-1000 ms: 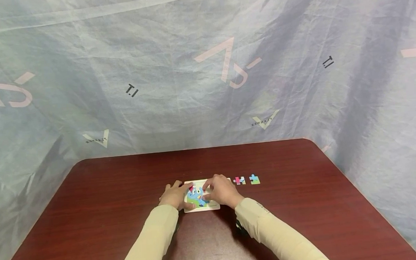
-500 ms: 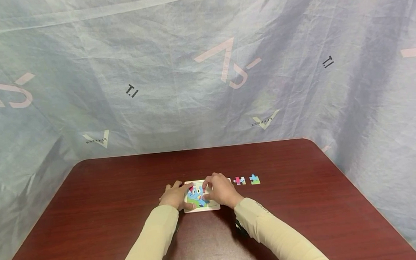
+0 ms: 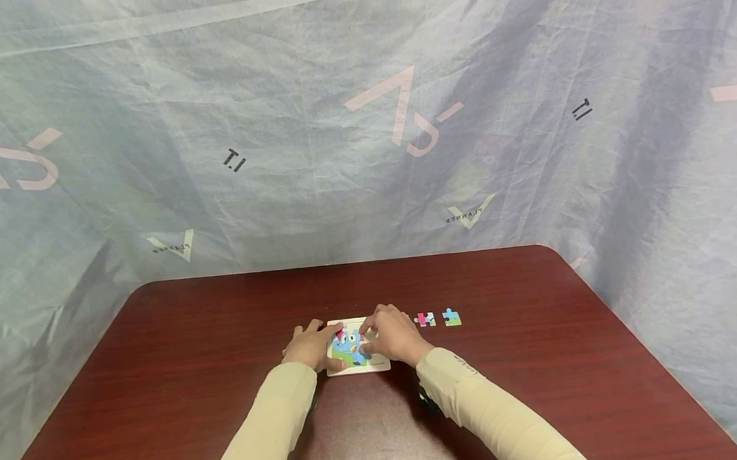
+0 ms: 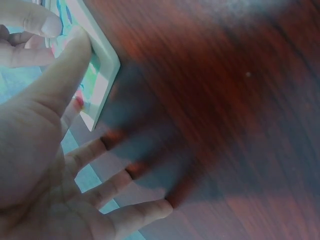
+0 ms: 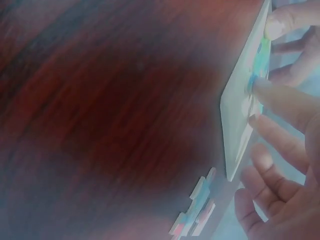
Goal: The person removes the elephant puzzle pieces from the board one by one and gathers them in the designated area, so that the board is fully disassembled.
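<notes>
A jigsaw puzzle tray (image 3: 359,371) with a pale frame lies on the table, a blue cartoon animal on green ground filling its left part. My left hand (image 3: 304,348) rests at its left side, fingers spread on the table. In the left wrist view the left thumb (image 4: 75,55) presses across the tray's frame (image 4: 111,65). Over the tray's right part, my right hand (image 3: 397,337) pinches a small puzzle piece (image 3: 362,339) between thumb and index finger, right at the edge of the picture. The right wrist view shows its other fingers (image 5: 265,187) loosely curled.
Two loose puzzle pieces lie right of the tray: a pink-and-white one (image 3: 425,319) and a blue-and-green one (image 3: 452,317). The dark red wooden table (image 3: 222,316) ends at a grey printed cloth (image 3: 315,191) hanging behind and at the sides.
My right hand shifts very slightly at the same spot over the tray, its fingers still on the piece. The left hand, tray and loose pieces stay in place.
</notes>
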{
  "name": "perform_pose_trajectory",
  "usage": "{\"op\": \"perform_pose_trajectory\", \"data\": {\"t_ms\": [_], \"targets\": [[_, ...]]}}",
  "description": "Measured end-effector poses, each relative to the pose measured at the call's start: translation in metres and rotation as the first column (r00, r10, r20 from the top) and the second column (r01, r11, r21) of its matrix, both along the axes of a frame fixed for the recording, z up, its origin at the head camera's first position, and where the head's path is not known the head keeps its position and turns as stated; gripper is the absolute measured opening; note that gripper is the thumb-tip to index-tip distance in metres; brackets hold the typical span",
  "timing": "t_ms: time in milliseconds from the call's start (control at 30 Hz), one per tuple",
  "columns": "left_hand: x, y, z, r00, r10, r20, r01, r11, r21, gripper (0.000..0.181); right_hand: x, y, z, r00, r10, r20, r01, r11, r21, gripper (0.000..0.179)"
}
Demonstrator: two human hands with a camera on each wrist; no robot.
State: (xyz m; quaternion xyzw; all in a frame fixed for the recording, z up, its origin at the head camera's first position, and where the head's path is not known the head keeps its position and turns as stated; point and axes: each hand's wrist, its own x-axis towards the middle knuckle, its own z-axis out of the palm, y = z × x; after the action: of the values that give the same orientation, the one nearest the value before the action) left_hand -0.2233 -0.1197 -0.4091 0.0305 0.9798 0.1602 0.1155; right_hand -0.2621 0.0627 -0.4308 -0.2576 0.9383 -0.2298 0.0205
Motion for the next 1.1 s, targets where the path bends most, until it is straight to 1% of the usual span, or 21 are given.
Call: {"op": "perform_pose_trajectory", "data": {"t_ms": [100, 233, 367, 500, 667, 833, 933, 1100], "targets": [[-0.001, 0.001, 0.0, 1.0, 0.003, 0.003, -0.003, 1.0, 0.001, 0.073, 0.0, 0.001, 0.0, 0.999, 0.013, -0.03, -0.012, 1.0, 0.017, 0.022], [-0.002, 0.001, 0.001, 1.0, 0.005, 0.007, -0.005, 1.0, -0.003, 0.072, -0.001, 0.002, 0.0, 0.995, 0.035, -0.096, -0.029, 0.998, 0.062, 0.022], [-0.001, 0.001, 0.002, 1.0, 0.002, 0.006, -0.002, 1.0, -0.011, 0.072, -0.002, 0.003, 0.0, 0.98, 0.073, -0.183, -0.057, 0.994, 0.09, 0.02], [0.0, 0.001, 0.003, 1.0, -0.002, 0.002, 0.002, 1.0, -0.014, 0.072, -0.003, 0.004, 0.001, 0.969, 0.091, -0.229, -0.067, 0.991, 0.113, 0.021], [0.001, 0.001, 0.003, 1.0, -0.004, 0.002, 0.004, 1.0, -0.008, 0.073, -0.007, 0.007, 0.0, 0.972, 0.081, -0.222, -0.056, 0.991, 0.118, 0.021], [0.002, 0.001, 0.003, 1.0, -0.01, -0.003, 0.01, 1.0, -0.012, 0.073, -0.011, 0.013, 0.0, 0.983, 0.057, -0.172, -0.04, 0.994, 0.105, 0.019], [0.002, 0.001, 0.002, 1.0, -0.015, -0.005, 0.015, 1.0, -0.014, 0.073, -0.012, 0.016, 0.001, 0.991, 0.052, -0.126, -0.043, 0.996, 0.074, 0.019], [0.001, 0.0, 0.002, 1.0, -0.02, -0.009, 0.02, 1.0, -0.022, 0.074, -0.01, 0.021, 0.004, 0.994, 0.054, -0.098, -0.05, 0.998, 0.041, 0.021]]}}
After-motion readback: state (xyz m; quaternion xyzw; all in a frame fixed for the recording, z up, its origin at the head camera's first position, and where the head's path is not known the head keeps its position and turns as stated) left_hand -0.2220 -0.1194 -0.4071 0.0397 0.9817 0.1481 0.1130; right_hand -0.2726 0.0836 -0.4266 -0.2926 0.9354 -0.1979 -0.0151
